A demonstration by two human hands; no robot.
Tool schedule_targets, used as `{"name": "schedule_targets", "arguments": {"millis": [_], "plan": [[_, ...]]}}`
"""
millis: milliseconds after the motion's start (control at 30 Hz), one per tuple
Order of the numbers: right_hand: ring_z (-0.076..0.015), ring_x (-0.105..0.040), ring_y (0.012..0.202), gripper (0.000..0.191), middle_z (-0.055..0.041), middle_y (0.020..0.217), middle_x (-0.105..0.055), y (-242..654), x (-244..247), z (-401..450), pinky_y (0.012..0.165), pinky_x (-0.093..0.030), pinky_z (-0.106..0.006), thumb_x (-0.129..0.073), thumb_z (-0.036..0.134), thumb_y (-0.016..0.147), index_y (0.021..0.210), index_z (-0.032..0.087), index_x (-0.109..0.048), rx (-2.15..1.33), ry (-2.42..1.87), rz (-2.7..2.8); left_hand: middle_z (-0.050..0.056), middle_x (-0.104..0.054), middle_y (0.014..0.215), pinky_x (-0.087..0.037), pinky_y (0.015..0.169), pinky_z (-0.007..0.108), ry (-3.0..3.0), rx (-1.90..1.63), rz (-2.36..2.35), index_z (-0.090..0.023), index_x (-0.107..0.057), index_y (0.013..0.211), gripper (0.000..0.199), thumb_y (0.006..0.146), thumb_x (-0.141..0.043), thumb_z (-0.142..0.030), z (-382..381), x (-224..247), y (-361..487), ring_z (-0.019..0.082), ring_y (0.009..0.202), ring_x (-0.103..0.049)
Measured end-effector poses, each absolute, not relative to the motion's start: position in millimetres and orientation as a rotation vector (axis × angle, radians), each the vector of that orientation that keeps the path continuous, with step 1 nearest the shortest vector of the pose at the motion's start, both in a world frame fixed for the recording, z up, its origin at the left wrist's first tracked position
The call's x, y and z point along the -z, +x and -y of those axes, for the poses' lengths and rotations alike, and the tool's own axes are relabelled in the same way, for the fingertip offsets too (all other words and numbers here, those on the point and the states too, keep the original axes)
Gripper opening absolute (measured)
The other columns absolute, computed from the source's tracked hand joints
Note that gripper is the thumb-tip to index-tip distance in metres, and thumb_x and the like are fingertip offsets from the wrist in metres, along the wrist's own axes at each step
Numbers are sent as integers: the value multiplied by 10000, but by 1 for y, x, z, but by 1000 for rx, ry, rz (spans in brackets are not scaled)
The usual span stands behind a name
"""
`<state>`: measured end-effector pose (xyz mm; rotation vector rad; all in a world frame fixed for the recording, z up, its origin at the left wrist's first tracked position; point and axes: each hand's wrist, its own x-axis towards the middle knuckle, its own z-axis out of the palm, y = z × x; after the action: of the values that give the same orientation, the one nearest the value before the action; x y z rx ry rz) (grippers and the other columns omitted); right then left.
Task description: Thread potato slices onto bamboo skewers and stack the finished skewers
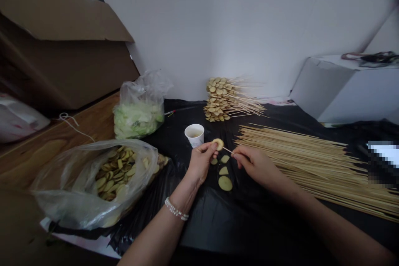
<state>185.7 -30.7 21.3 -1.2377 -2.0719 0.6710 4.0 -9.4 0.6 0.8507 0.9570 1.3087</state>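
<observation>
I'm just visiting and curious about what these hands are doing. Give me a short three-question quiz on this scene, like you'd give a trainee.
1. Multiple choice: what does the right hand pinch? A) a wooden skewer, B) a spoon, C) a knife.
2. True or false: the left hand holds a potato slice.
3. Short answer: what small container with some liquid in it stands on the black plastic sheet, just beyond the left hand?

Key: 1. A. 2. True. 3. A paper cup.
</observation>
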Motion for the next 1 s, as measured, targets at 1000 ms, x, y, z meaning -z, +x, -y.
{"name": "schedule_targets", "arguments": {"millis": [1000], "plan": [[-141, -511, 569, 253, 5, 595, -563, 185, -13, 33, 580, -347, -246, -390, 214, 883, 665, 202, -518, -554, -1261, 2093, 4, -576, 604, -354, 479, 168, 857, -1268, -969, -105, -717, 712, 349, 572, -823, -407, 12, 4, 5, 47, 513, -452]]}}
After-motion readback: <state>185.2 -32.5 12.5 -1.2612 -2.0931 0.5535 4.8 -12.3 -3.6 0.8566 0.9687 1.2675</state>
